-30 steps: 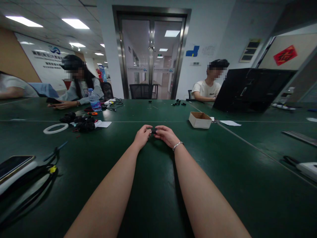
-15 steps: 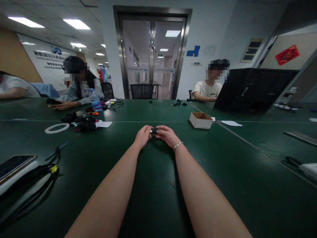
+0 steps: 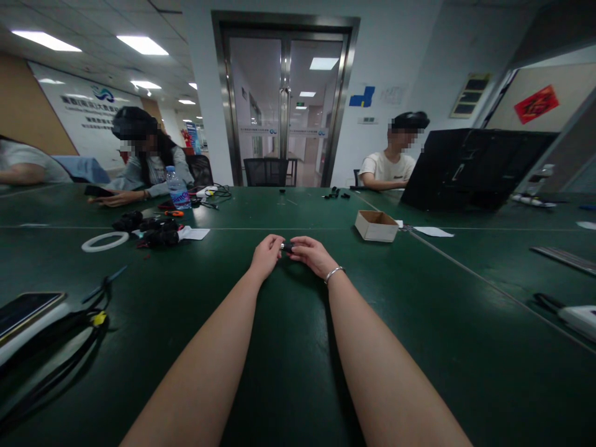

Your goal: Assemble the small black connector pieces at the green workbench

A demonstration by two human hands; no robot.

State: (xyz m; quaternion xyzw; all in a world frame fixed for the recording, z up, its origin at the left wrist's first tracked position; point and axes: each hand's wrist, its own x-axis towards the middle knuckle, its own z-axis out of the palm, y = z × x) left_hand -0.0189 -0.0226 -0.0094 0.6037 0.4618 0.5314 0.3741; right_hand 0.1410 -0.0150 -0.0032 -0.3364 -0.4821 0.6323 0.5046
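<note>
Just above the green table, near the centre of the view, my left hand (image 3: 267, 257) and my right hand (image 3: 314, 256) meet at a small black piece with a silver metal end (image 3: 287, 247). The fingertips of my left hand are closed on its silver end. My right hand, with a metal bracelet at the wrist, pinches the black end between thumb and fingers. Fingers cover much of the piece, so its exact kind cannot be made out.
An open cardboard box (image 3: 376, 226) stands right of my hands. To the left lie a white ring (image 3: 105, 242), black items (image 3: 158, 233), a phone (image 3: 30, 313) and cables (image 3: 88, 326). A bottle (image 3: 177, 187), a monitor (image 3: 475, 167) and seated people are across the table (image 3: 288, 347).
The whole view has shifted very slightly. Both hands keep their hold on the small black piece, with a little more of it showing between the fingertips.
</note>
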